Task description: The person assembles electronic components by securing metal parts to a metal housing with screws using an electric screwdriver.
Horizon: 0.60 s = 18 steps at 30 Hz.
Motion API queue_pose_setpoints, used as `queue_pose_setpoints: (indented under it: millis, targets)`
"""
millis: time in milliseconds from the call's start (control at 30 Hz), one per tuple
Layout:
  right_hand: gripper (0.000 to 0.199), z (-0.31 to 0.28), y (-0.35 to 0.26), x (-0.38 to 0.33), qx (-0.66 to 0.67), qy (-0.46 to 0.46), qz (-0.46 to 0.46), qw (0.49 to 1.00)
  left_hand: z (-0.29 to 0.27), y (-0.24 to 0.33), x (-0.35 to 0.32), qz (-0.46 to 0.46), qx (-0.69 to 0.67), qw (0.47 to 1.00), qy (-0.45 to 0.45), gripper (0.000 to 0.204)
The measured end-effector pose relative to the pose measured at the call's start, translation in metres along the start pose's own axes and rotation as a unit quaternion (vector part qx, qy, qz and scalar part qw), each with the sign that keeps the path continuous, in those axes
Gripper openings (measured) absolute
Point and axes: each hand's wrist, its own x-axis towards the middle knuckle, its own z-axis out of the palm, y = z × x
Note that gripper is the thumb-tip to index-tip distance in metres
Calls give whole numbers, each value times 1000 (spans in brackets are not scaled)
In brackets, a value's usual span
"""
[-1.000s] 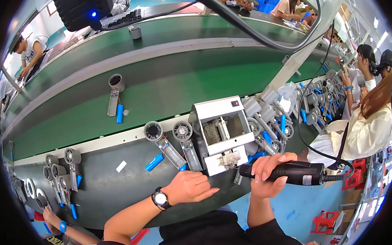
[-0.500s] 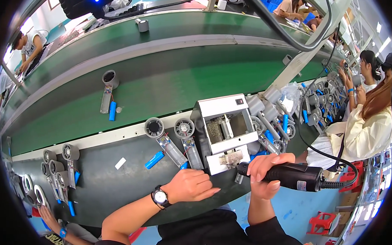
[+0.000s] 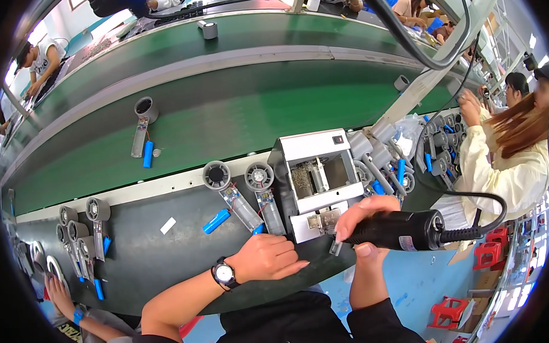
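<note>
My right hand (image 3: 370,219) grips a black corded electric screwdriver (image 3: 400,230), held nearly level. The tool's nose points left at the front outlet of a white screw feeder (image 3: 314,138); I cannot tell whether the bit touches it. Screws lie in the feeder's open tray. Just left of the feeder, my left hand (image 3: 266,258) rests closed on the bench, with a watch on its wrist; its palm is hidden. Beyond its knuckles lie two grey handheld fans (image 3: 259,176) (image 3: 216,175) with open handles, circuit boards and blue battery cells (image 3: 216,222).
Many grey fans (image 3: 379,152) crowd the feeder's right side. More fans (image 3: 77,231) stand at the bench's left. A green conveyor (image 3: 224,107) behind carries another opened fan (image 3: 144,109). A black cable (image 3: 463,194) trails right. Co-workers sit at both sides; one's hand (image 3: 59,294) is lower left.
My right hand and the screwdriver have shifted slightly up and left, toward the feeder's outlet. My left hand stays nearly still. The fan on the conveyor has moved left. A co-worker at right has raised their arms.
</note>
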Motion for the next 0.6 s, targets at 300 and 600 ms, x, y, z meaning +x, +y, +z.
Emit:
queue_pose_setpoints:
  millis: [300,600]
  targets:
    - [72,-6,8,19,54,-45,-16,997,-1,-1,0,2,1,1000,4,30]
    - [59,-6,9,30,46,-44,74,995,-1,0,1,1,-1,1000,6,32]
